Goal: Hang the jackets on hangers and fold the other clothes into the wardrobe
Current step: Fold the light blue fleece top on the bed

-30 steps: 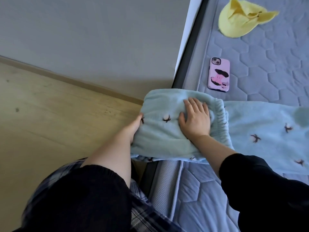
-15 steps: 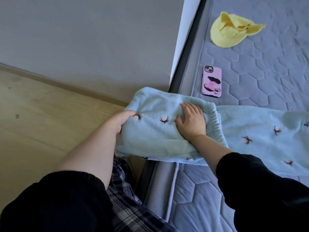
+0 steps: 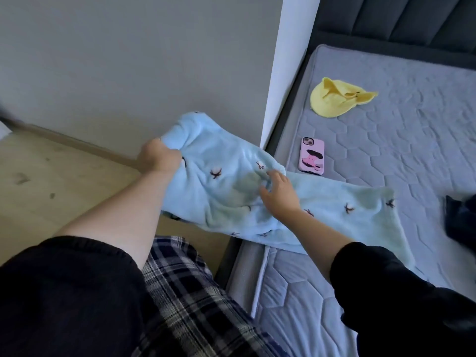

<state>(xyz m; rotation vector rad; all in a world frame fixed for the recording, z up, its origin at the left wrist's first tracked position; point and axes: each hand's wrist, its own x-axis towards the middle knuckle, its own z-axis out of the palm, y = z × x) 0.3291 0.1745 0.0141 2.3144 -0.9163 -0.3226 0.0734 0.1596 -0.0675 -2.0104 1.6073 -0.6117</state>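
A light blue fleece garment point(image 3: 226, 191) with small dark flower prints lies partly on the grey mattress point(image 3: 412, 155) and partly lifted off its left edge. My left hand point(image 3: 158, 158) grips the garment's left end and holds it up over the floor. My right hand point(image 3: 279, 193) lies on the middle of the fabric with its fingers curled into a fold. The garment's right part point(image 3: 360, 217) stays flat on the bed.
A pink phone point(image 3: 311, 155) lies on the mattress just beyond the garment. A yellow cloth point(image 3: 334, 101) sits further back. Something dark point(image 3: 461, 220) lies at the bed's right edge. A grey wall point(image 3: 128, 60) and wooden floor point(image 3: 51, 189) are on the left.
My left hand has lifted the folded end of the blue garment up and to the left, off the bed. My right hand went from pressing flat to curling into the fabric.
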